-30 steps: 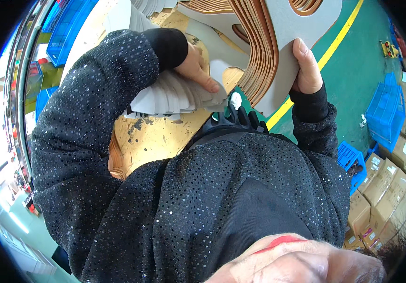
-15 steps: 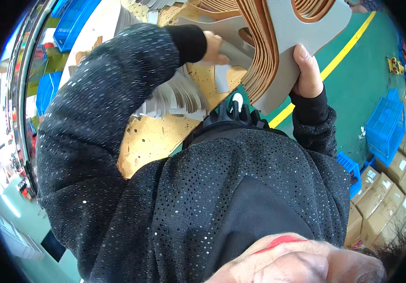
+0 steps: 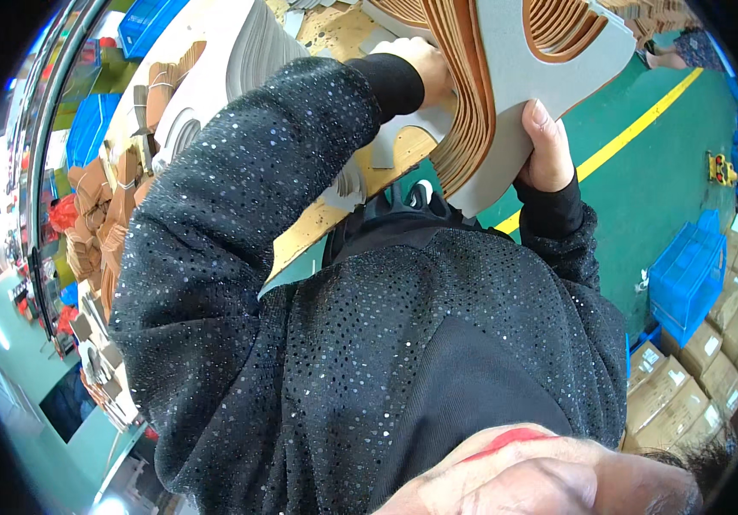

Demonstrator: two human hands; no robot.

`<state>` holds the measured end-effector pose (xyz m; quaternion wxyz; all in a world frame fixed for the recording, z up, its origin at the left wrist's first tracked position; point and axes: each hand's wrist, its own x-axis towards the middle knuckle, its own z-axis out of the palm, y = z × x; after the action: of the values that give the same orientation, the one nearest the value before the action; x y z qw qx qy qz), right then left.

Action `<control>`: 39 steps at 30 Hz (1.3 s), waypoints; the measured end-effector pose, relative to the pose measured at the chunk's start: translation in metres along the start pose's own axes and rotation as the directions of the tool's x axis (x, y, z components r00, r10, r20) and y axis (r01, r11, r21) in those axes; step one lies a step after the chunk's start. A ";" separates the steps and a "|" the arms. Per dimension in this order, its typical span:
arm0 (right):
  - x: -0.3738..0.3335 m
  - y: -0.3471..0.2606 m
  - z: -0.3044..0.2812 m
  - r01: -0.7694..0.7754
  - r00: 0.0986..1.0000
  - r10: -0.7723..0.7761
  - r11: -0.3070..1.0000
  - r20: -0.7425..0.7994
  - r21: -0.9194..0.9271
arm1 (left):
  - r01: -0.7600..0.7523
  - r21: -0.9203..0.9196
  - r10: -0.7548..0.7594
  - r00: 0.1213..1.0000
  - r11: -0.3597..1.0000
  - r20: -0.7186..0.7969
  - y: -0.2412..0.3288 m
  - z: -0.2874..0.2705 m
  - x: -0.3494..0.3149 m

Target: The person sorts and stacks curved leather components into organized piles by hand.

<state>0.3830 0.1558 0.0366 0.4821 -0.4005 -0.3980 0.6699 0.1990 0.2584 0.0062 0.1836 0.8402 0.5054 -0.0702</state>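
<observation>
My right hand (image 3: pixel 549 146) grips a thick stack of cut sheet pieces (image 3: pixel 511 94), its thumb on the grey top face. The pieces have brown edges, curved outlines and a rounded opening, and they fan apart along the left side. Against that fanned side my left hand (image 3: pixel 425 69) is closed, its fingertips hidden from view. A loose grey piece (image 3: pixel 427 123) lies just below the left hand, by the stack. Whether the left fingers pinch a sheet cannot be made out.
A yellowish worktable (image 3: pixel 300 245) carries more grey piles (image 3: pixel 262 51) and tied brown bundles (image 3: pixel 163 86). Blue crates (image 3: pixel 686 279) and cardboard boxes (image 3: pixel 665 395) stand at the right on the green floor. A yellow line (image 3: pixel 635 124) crosses it. Another person's clothing (image 3: pixel 699 50) shows at the far right.
My left hand has moved right, up to the stack's fanned edge. The view has turned, showing more brown bundles at left. My right hand keeps its grip, the stack slightly lower.
</observation>
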 end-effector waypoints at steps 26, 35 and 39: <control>0.007 -0.031 -0.013 0.246 0.909 -0.337 0.909 0.245 0.337 | 0.351 -0.868 -0.160 0.936 0.351 0.314 -0.011 -0.020 -0.001; 0.021 -0.036 -0.042 0.110 0.872 -0.172 0.981 0.458 0.160 | 0.336 -0.928 -0.256 0.922 0.162 0.290 0.014 0.001 -0.006; 0.025 -0.037 -0.049 0.110 0.862 -0.180 0.979 0.474 0.172 | 0.339 -0.940 -0.288 0.904 0.039 0.315 0.017 -0.002 -0.010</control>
<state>0.4350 0.1948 0.0489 0.4422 -0.1532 -0.4878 0.7369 0.2091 0.2436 0.0147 0.6797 0.3730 0.5898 0.2258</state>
